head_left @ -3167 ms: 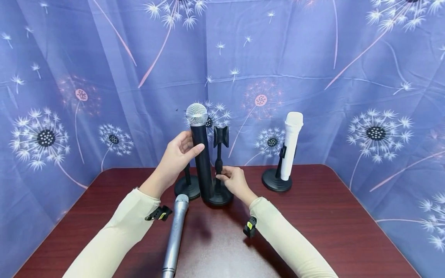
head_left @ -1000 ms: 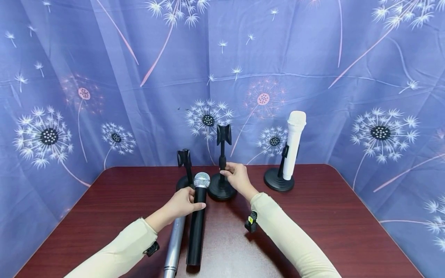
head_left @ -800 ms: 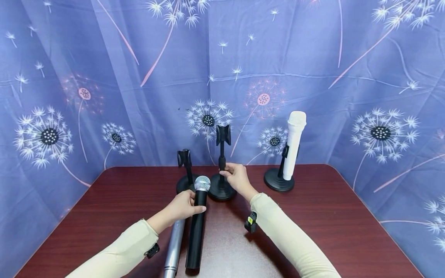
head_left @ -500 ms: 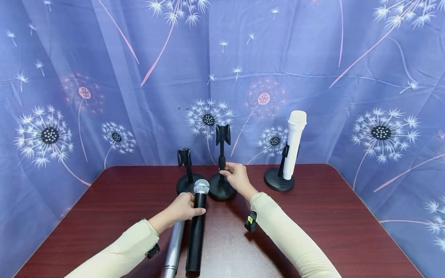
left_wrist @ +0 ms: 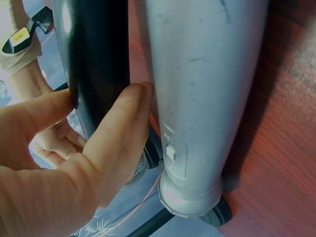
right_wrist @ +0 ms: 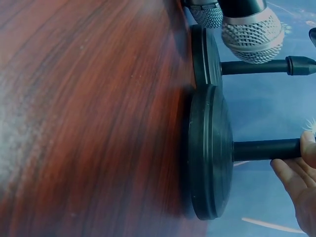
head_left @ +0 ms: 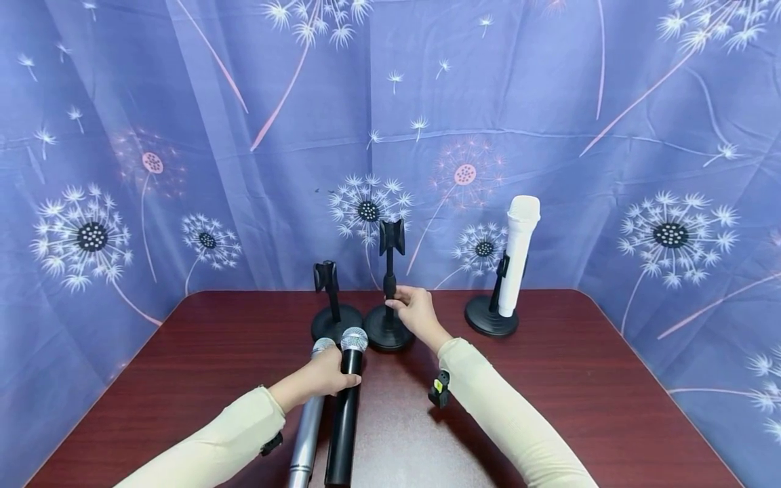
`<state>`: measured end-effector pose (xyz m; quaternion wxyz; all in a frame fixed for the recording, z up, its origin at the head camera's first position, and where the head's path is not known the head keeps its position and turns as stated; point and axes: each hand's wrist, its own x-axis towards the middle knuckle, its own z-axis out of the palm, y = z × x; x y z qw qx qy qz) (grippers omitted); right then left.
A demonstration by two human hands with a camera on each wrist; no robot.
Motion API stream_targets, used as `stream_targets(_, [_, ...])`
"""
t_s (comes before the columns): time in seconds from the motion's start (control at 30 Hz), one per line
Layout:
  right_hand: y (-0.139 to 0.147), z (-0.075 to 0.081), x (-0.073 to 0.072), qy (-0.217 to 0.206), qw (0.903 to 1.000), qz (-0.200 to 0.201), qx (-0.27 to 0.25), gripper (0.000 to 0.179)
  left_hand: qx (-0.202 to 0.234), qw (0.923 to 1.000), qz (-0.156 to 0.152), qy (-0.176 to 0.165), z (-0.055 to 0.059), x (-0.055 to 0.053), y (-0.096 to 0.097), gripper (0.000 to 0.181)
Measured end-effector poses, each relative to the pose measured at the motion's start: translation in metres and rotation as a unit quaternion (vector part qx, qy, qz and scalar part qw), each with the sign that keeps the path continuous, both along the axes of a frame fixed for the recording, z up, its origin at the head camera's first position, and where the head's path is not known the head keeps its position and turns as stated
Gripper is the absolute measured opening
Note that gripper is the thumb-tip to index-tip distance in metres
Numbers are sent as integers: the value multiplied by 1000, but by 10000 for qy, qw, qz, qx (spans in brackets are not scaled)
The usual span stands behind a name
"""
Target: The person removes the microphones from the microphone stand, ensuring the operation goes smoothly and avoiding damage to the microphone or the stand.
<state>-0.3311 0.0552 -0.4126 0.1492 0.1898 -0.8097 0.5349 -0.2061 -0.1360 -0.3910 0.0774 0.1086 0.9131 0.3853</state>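
In the head view my left hand [head_left: 323,375] pinches a black microphone [head_left: 345,420] with a silver mesh head, between thumb and fingers. The left wrist view shows the black body between thumb and fingers. A silver microphone [left_wrist: 197,98] lies beside it on the table, partly covered by my left hand in the head view. My right hand [head_left: 416,313] pinches the pole of a black microphone stand [head_left: 390,271], whose round base rests on the table; its cradle holds nothing. In the right wrist view, thumb and fingers are on that pole [right_wrist: 266,149].
A second, shorter black stand [head_left: 334,318] with a bare cradle stands left of the held one, bases touching or nearly so. On the right a white microphone [head_left: 516,257] leans in a third stand [head_left: 490,318]. A patterned curtain [head_left: 274,203] hangs behind the red-brown table [head_left: 549,393].
Upright by the held stand earlier, the black microphone has come down and toward me in my left hand, beside the silver one. My right hand stays on the stand's pole.
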Motion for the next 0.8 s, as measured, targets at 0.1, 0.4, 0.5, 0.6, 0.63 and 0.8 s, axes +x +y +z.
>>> stream_targets(0.1, [0, -2, -1, 24, 10000, -20, 31, 16, -80, 9999, 66, -63, -3, 1, 2, 35])
stream_targets(0.4, [0, -5, -6, 51, 10000, -52, 7, 15, -88, 9992, 266, -271, -10, -1, 7, 64])
stream_targets(0.5, [-1, -5, -7, 62, 10000, -50, -20, 15, -77, 9992, 268, -275, -12, -1, 8, 61])
stream_targets(0.6, [-1, -5, -8, 83, 9999, -68, -16, 14, -44, 9991, 283, -327, -12, -1, 8, 59])
stream_targets(0.63, [-1, -5, -8, 89, 9999, -78, -5, 14, -51, 9990, 294, -343, -11, -1, 8, 59])
stream_targets(0.8, [-1, -6, -10, 118, 9999, -116, 36, 14, -158, 9988, 318, -348, -11, -1, 9, 63])
